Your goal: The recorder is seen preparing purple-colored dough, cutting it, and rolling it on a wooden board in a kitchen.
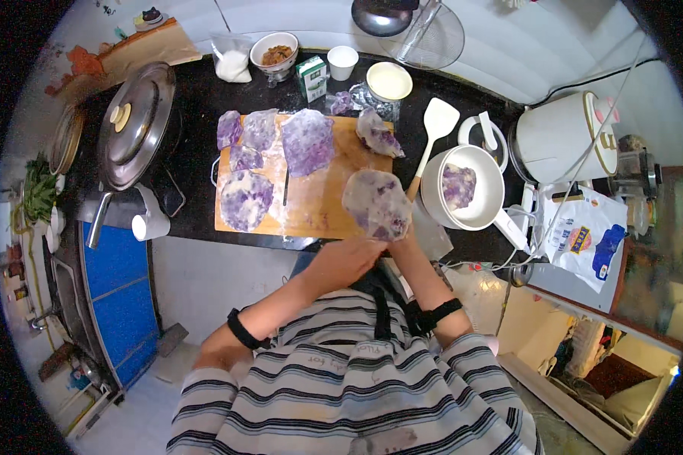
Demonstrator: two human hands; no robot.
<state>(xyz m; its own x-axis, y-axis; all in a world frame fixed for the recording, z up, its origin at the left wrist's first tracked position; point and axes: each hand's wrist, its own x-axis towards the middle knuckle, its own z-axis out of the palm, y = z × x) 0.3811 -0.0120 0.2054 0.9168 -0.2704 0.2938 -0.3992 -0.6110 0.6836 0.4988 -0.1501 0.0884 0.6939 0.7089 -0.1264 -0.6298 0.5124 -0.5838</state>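
A flat disc of purple-and-white marbled dough is held over the near right corner of a wooden cutting board. My left hand pinches its near edge. My right hand supports it from beneath, with most of the fingers hidden by the dough. On the board are a round dough piece, a large flat piece, several smaller ones on the left, and a folded piece at the far right. A thin dark stick-like tool lies among white flour.
Right of the board are a white spatula and a white handled pot containing dough. A lidded pan stands left. Behind are a bowl of brown filling, a carton, a cup and a pale bowl.
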